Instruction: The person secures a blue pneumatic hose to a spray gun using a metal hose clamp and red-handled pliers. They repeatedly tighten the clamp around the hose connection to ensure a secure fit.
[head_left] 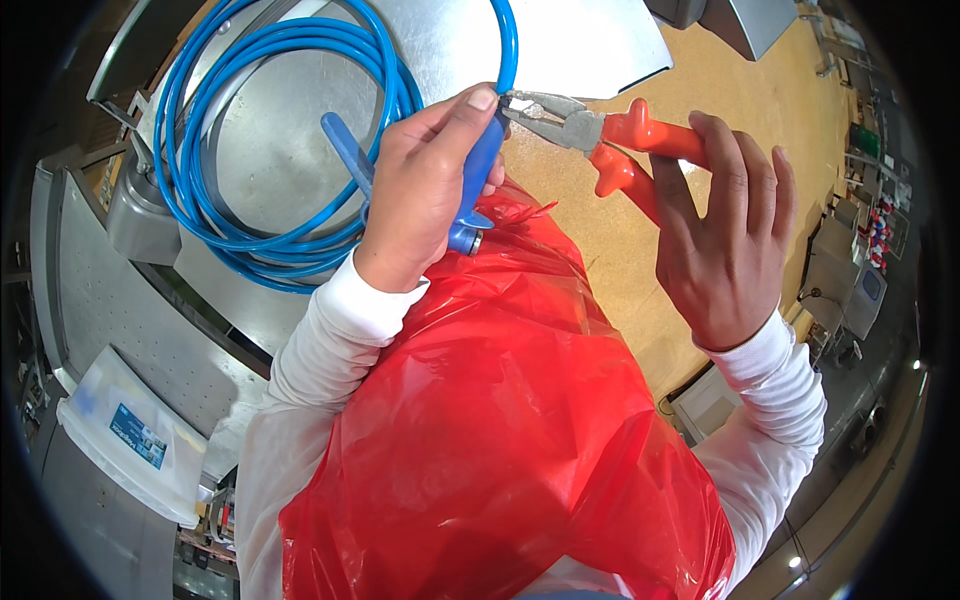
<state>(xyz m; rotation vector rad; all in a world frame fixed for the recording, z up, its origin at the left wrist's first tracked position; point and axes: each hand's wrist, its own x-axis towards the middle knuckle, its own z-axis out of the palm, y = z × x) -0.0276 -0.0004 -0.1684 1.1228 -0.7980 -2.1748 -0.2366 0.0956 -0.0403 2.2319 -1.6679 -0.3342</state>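
My left hand grips a blue spray gun, its thumb near the gun's upper end. The gun's blue lever sticks out to the left of the hand, and its metal-tipped nozzle points down toward me. A blue hose meets the gun's upper end. Held in my right hand is a pair of pliers with red-orange handles, which stand apart. The plier jaws are at the joint between hose and gun; whether they bite on it I cannot tell.
The hose lies in several loops on a steel worktop at the left. A steel surface and a translucent plastic tub with a blue label are at the lower left. Yellowish floor spreads beyond the pliers. A red plastic apron covers my front.
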